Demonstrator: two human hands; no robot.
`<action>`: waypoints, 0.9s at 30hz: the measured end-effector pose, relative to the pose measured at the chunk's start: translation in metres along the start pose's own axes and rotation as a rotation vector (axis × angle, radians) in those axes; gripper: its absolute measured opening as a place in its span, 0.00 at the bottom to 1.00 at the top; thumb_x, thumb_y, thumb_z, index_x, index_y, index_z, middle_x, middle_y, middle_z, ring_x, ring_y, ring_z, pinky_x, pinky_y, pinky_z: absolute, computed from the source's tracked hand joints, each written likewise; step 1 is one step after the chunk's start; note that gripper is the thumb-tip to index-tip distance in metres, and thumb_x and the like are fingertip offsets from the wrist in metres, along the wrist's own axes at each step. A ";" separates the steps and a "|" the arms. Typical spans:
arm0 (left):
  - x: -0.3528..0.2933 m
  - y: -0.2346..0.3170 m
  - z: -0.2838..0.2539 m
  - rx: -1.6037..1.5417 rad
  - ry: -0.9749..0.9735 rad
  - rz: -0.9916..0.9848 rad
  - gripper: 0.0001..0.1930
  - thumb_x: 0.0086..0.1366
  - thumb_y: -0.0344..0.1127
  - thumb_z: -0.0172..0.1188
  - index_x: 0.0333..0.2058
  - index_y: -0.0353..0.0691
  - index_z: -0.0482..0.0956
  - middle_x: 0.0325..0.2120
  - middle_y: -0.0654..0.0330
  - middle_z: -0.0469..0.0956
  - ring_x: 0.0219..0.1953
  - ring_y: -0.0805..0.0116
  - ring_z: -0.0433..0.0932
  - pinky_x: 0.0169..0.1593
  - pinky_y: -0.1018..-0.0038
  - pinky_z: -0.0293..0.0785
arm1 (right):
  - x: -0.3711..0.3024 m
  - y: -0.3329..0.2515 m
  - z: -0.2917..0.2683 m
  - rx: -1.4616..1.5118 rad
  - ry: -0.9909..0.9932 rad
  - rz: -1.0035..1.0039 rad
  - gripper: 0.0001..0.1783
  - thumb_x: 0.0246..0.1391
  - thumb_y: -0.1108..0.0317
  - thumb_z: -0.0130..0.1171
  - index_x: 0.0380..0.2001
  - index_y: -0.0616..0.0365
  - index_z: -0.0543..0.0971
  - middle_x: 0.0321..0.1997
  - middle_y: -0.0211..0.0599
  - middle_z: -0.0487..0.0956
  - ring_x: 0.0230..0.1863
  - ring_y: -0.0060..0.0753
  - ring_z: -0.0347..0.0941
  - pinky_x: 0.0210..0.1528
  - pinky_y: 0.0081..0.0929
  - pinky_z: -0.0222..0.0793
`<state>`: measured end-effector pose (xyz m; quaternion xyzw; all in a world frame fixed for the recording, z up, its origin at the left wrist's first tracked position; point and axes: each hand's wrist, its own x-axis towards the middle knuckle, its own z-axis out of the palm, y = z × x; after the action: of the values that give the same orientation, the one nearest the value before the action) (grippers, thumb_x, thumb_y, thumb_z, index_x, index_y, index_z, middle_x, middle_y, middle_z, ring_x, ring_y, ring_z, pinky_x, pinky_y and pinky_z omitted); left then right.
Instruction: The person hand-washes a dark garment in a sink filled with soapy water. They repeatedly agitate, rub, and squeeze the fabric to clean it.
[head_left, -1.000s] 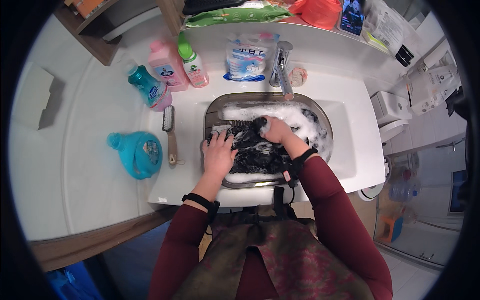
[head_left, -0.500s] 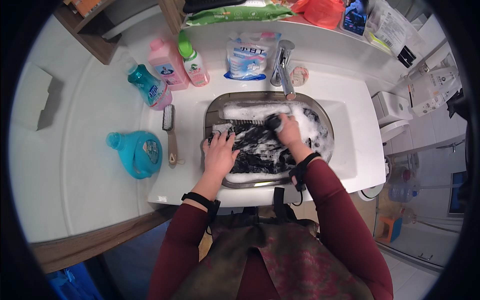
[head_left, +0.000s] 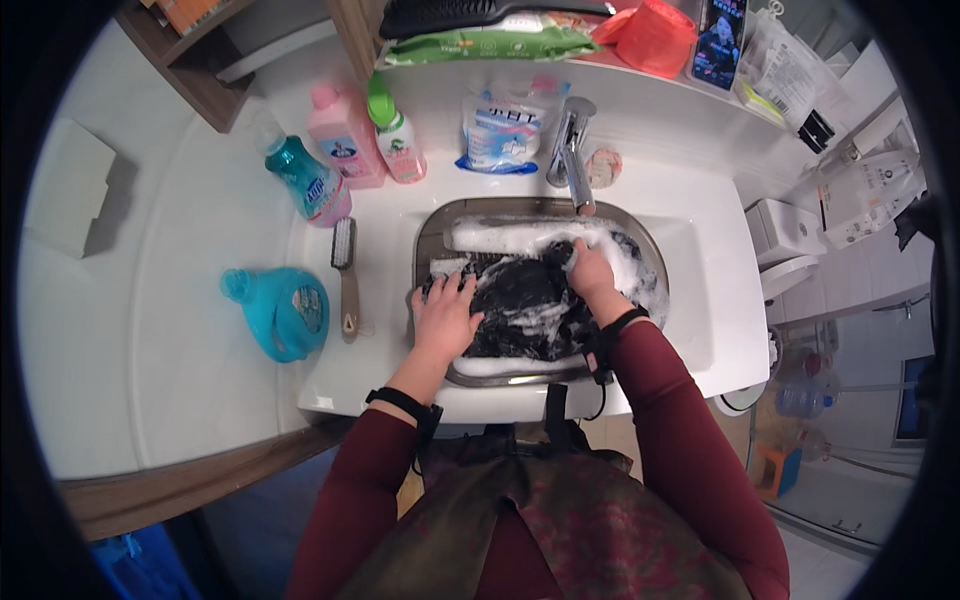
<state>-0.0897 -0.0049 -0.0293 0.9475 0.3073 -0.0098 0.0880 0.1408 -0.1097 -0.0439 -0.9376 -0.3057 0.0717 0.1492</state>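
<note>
Soapy black cloth (head_left: 520, 290) is spread out in a grey-brown, see-through basin (head_left: 428, 225) set in the white sink. My left hand (head_left: 446, 318) lies on the cloth's left end with its fingers spread. Toward the far right, my right hand (head_left: 591, 270) is closed round a bunched part of the black cloth. White foam (head_left: 500, 236) lines the basin's far and near sides and gathers at its right end. A ridged strip (head_left: 492, 260) shows at the cloth's far edge; most of whatever lies under the cloth is hidden.
A chrome faucet (head_left: 572, 150) reaches over the basin's far rim. Left of the basin lie a scrub brush (head_left: 347, 275) and a blue jug (head_left: 290, 312). Behind stand a teal bottle (head_left: 303, 180), a pink bottle (head_left: 345, 140), a green-capped bottle (head_left: 400, 145) and a detergent pouch (head_left: 502, 130).
My right hand has moved a little right and nearer to me, drawing the bunched cloth along. Less foam covers the middle of the cloth. My left hand stays at the left end.
</note>
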 end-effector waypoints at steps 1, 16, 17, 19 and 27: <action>0.001 0.000 -0.001 0.011 -0.005 0.000 0.33 0.64 0.49 0.61 0.66 0.50 0.64 0.66 0.55 0.63 0.67 0.54 0.61 0.65 0.41 0.51 | 0.001 0.001 -0.001 0.072 -0.065 -0.095 0.25 0.50 0.72 0.60 0.54 0.52 0.71 0.47 0.62 0.75 0.47 0.64 0.75 0.49 0.51 0.73; 0.006 0.001 -0.004 -0.047 -0.032 0.010 0.35 0.64 0.49 0.61 0.68 0.50 0.62 0.67 0.56 0.61 0.68 0.51 0.59 0.66 0.40 0.48 | -0.001 -0.025 0.001 0.096 -0.138 -0.308 0.27 0.45 0.73 0.62 0.52 0.51 0.70 0.47 0.58 0.74 0.45 0.63 0.77 0.46 0.51 0.75; 0.005 0.001 -0.004 -0.061 -0.064 0.000 0.34 0.64 0.50 0.61 0.67 0.50 0.63 0.67 0.56 0.62 0.68 0.51 0.58 0.66 0.41 0.48 | -0.007 -0.034 -0.001 0.221 -0.165 -0.408 0.30 0.42 0.74 0.63 0.52 0.49 0.71 0.50 0.57 0.73 0.47 0.63 0.76 0.47 0.50 0.75; 0.006 -0.001 -0.003 0.026 -0.101 0.025 0.34 0.63 0.50 0.61 0.66 0.50 0.65 0.67 0.56 0.63 0.68 0.51 0.58 0.66 0.41 0.48 | -0.020 -0.045 0.002 0.504 -0.182 -0.759 0.34 0.38 0.78 0.63 0.54 0.48 0.72 0.50 0.52 0.74 0.50 0.61 0.74 0.51 0.47 0.73; 0.005 -0.002 0.012 -0.024 0.004 0.029 0.35 0.63 0.47 0.62 0.68 0.50 0.62 0.67 0.55 0.62 0.67 0.50 0.60 0.66 0.41 0.49 | -0.007 -0.001 -0.003 0.044 -0.094 -0.192 0.21 0.47 0.69 0.64 0.46 0.51 0.73 0.42 0.50 0.77 0.45 0.59 0.76 0.47 0.49 0.73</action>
<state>-0.0866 -0.0023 -0.0414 0.9507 0.2939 -0.0031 0.0987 0.1350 -0.1137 -0.0404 -0.8962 -0.3990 0.1077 0.1614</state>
